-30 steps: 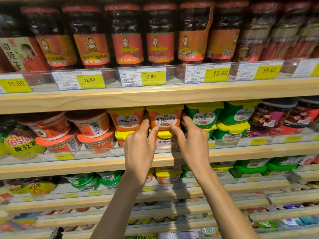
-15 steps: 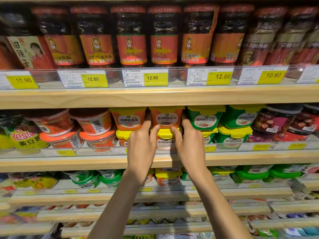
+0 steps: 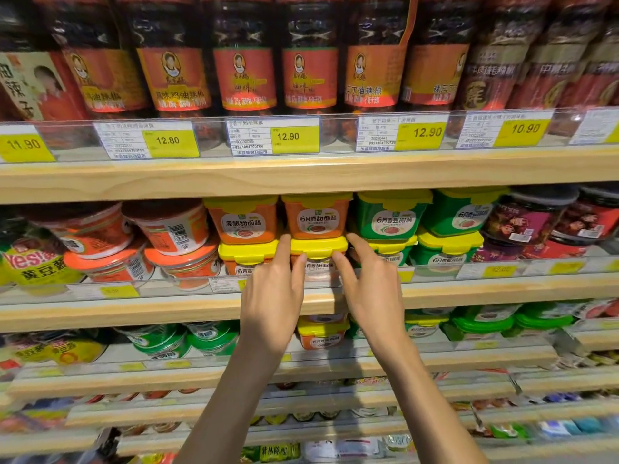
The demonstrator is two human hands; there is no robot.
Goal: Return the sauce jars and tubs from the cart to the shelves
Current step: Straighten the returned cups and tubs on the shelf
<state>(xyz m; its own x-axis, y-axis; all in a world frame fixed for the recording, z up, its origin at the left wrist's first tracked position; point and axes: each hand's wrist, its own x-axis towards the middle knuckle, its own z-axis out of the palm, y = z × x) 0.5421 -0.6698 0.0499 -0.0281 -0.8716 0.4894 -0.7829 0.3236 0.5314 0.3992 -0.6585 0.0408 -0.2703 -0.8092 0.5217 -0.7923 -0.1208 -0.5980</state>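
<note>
My left hand and right hand have straight, loosely spread fingers, their tips touching both sides of the yellow-lidded orange tub between them. A second orange tub sits stacked above my fingertips, and green tubs stand beyond my right hand.

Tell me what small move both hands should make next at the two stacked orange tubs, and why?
Probably draw both hands straight back. The upper orange plastic tub with a yellow lid sits level on the lower orange tub's yellow lid; the left hand and right hand only touch that lid with nearly straight fingers.
</note>
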